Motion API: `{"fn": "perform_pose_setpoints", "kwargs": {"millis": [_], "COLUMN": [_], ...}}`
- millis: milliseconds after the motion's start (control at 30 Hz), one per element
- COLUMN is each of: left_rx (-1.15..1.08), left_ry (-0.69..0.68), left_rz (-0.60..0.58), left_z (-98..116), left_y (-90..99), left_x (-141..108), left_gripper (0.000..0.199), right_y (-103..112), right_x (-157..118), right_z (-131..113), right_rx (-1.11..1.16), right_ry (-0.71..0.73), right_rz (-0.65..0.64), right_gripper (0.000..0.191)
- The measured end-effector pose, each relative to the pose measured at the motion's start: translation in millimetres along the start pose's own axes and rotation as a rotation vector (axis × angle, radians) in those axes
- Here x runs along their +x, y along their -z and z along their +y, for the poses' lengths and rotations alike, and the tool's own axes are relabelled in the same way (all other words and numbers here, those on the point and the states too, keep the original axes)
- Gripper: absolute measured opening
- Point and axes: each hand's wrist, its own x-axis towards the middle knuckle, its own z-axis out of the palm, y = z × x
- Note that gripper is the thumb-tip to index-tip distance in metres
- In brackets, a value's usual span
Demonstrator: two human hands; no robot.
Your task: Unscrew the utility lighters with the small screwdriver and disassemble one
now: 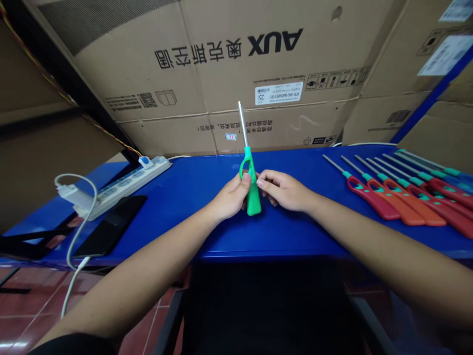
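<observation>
A green lighter (253, 199) with a long metal tube stands nearly upright over the middle of the blue table, its tube pointing away from me. My left hand (232, 196) grips its handle from the left, the thumb lying just below the ring-shaped trigger guard. From the right, my right hand (283, 190) has its thumb and fingers pressed together beside the handle; whether they pinch anything is hidden. Several red and orange lighters (406, 204) lie side by side at the right of the table, their tubes pointing away.
The blue table (229, 241) runs along a cardboard wall (207, 88). At its left are a white power strip (129, 190) with a plugged-in charger and cable, and a black phone (111, 227). Blue lighters (456, 182) lie at the far right.
</observation>
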Motion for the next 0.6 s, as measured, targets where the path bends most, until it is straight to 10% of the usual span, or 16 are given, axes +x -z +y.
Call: {"fn": "perform_pose_setpoints", "kwargs": {"millis": [167,600], "left_rx": [0.258,0.743], "left_ry": [-0.303,-0.323], "left_rz": [0.077,0.205], "left_z": [-0.4,13.9], "left_y": [-3.9,-2.6], "left_x": [-0.1,-5.0], "left_gripper": [0.053,0.042], "right_y": [-6.1,-12.7], "right_x": [1.3,5.7], "right_z": [0.0,-2.9], "right_rx": [0.108,0.019], "right_ry": [-0.090,-0.265], "right_rz": [-0.011,-0.012], "right_gripper": [0.025,0.046]}}
